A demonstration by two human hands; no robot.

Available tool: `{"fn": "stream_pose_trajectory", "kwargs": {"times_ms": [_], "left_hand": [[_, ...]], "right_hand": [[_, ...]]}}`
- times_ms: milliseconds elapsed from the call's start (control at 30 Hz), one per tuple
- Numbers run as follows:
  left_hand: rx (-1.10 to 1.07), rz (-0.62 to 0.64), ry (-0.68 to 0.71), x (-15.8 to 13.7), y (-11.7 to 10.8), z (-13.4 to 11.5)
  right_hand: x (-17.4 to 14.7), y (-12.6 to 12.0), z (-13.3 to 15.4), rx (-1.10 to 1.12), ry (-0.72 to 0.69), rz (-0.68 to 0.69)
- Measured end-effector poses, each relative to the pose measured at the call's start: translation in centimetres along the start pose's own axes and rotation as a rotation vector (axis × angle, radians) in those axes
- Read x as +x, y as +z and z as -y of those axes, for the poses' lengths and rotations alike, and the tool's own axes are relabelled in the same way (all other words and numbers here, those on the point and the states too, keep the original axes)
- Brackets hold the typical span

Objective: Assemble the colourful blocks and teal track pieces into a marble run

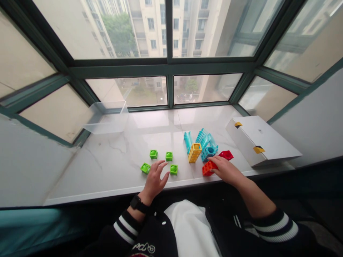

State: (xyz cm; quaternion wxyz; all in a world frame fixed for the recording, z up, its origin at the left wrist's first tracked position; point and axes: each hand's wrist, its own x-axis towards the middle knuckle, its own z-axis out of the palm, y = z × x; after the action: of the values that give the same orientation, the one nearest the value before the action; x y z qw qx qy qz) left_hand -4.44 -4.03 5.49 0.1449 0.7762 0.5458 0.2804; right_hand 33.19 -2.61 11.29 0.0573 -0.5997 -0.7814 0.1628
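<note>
My left hand (pixel 155 178) hovers low over the white sill with its fingers spread and nothing in them. Small green cubes surround it: one (pixel 145 167) beside the fingers, one (pixel 173 169) near the thumb, and others (pixel 153 154) farther back. On the right, my right hand (pixel 226 169) has its fingers and thumb around a red block (pixel 207 169), which rests on the sill. Its palm side is hidden. Just behind stand a blue block (pixel 208 154) and a yellow block stack (pixel 194 153). Another red piece (pixel 227 154) lies beyond my right hand.
Translucent light-blue track-like pieces (pixel 203 137) are gathered behind the blocks. A clear plastic bin (pixel 112 125) stands at the back left. To the right sits a white box (pixel 265 139) with black-and-yellow tabs. Window frames (pixel 171 67) border the marble sill (pixel 107 178).
</note>
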Motion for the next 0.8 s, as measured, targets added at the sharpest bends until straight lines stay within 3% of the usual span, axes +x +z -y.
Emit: {"fn": "stream_pose_trajectory", "kwargs": {"times_ms": [200,333,500,600,700,800], "left_hand": [[-0.23,0.111,0.234,1.4,0.8,-5.6],[-0.223,0.122,0.321,2.2,0.9,-6.0],[-0.056,0.12,0.157,2.5,0.2,-1.5],[0.099,0.103,-0.089,2.7,-0.5,0.9],[0.22,0.122,-0.305,3.0,-0.7,1.9],[0.302,0.222,-0.388,3.0,0.0,1.7]], "right_hand": [[-2.2,-3.0,3.9,0.265,-0.138,-0.074],[-0.9,-2.1,8.2,0.516,-0.322,-0.138],[3.8,3.0,11.8,0.653,-0.405,-0.233],[6.1,6.0,12.8,0.697,-0.324,-0.309],[7.2,7.8,13.1,0.713,-0.225,-0.374],[7.7,9.0,12.6,0.689,-0.183,-0.389]]}}
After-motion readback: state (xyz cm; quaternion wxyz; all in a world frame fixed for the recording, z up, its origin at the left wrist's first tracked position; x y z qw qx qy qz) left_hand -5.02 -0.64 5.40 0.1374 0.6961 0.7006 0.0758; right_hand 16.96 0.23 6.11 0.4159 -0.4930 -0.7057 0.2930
